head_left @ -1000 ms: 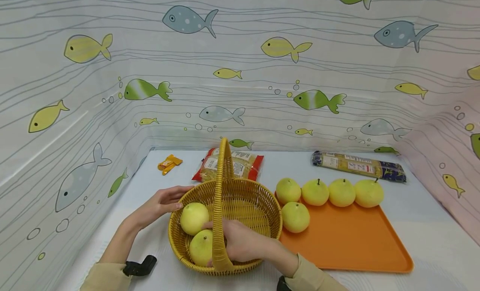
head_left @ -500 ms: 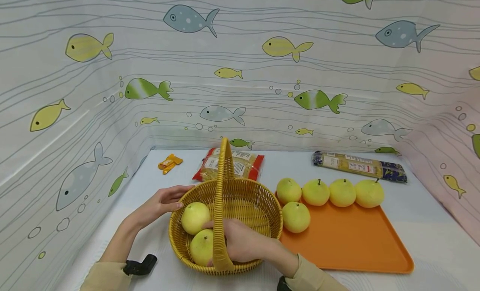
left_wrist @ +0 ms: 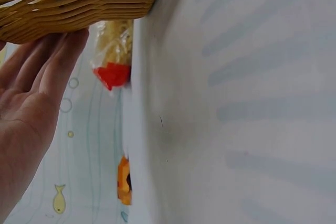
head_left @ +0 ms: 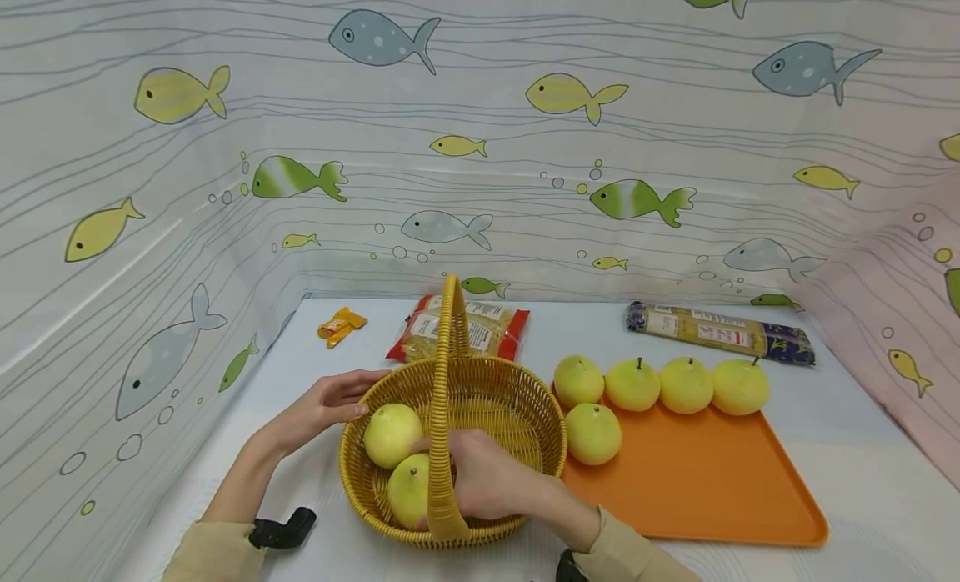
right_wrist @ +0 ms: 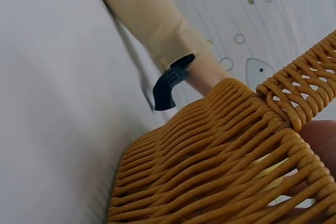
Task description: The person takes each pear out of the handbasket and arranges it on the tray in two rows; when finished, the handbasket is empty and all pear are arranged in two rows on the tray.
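A golden wicker basket with a tall arched handle stands in the middle of the table. Two round yellow-green pears lie in its left part: a rear pear and a front pear. My right hand reaches in over the right rim and grips the front pear, index finger and thumb around it; the handle hides some of the fingers. At the left rim is my left hand, thumb at the rim. In the left wrist view its fingers lie straight against the outer wicker wall.
Right of the basket, an orange tray bears several pears along its back and left edges. Behind the basket lies a red-ended clear food bag. A long noodle-like packet is at back right, small orange wrapped snacks at back left.
The front pear and my right hand have shifted slightly, the pear a little rightward within the basket. My left hand stays at the rim.
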`<state>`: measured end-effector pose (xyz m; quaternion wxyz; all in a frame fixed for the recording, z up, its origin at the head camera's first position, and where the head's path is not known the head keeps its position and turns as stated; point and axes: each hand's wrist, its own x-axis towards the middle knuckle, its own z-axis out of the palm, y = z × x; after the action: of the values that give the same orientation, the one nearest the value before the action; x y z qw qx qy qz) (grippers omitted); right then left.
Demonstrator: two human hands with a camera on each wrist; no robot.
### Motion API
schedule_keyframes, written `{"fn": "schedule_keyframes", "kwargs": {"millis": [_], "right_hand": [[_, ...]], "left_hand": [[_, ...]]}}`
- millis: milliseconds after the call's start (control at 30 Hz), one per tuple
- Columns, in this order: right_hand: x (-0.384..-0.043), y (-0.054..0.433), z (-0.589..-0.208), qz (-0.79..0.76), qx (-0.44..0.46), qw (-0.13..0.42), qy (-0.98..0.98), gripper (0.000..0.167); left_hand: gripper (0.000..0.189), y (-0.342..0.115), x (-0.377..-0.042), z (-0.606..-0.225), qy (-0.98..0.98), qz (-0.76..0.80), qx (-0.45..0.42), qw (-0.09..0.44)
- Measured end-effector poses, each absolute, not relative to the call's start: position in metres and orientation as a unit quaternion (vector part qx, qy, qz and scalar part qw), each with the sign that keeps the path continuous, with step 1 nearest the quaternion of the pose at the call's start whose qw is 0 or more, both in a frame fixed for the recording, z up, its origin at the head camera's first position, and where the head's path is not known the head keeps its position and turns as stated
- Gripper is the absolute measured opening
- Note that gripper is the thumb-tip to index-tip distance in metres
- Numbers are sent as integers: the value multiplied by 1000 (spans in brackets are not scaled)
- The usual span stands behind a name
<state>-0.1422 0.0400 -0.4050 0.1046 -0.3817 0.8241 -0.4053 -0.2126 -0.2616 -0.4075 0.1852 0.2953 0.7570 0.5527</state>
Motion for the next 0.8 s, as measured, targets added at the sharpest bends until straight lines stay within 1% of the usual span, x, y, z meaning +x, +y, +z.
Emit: {"fn": "schedule_keyframes", "kwargs": {"millis": [100,167,300,400,533,633,800], "right_hand": [[-142,42,-401,-431,-348,126,823,63],[-143,44,-399,-447,-331,127,821,64],[-143,49,-392,-443,-321,102,830,53],[-143,53,-386,-428,-327,84,839,52],[-144,58,-380,-420,-331,78,841,58],[-144,61,-377,-429,-323,92,839,61],[-145,67,-372,-440,-298,114,839,72]], "left_hand": [[51,-262,-213,-407,759,553,288,186],[51,-262,-213,-408,760,552,287,187],[51,-262,-213,-407,763,550,286,187],[51,-262,-213,-407,764,548,286,185],[51,-262,-213,-407,762,550,288,186],[51,-262,-213,-408,759,552,289,186],[51,-262,-213,-408,758,553,291,185]]}}
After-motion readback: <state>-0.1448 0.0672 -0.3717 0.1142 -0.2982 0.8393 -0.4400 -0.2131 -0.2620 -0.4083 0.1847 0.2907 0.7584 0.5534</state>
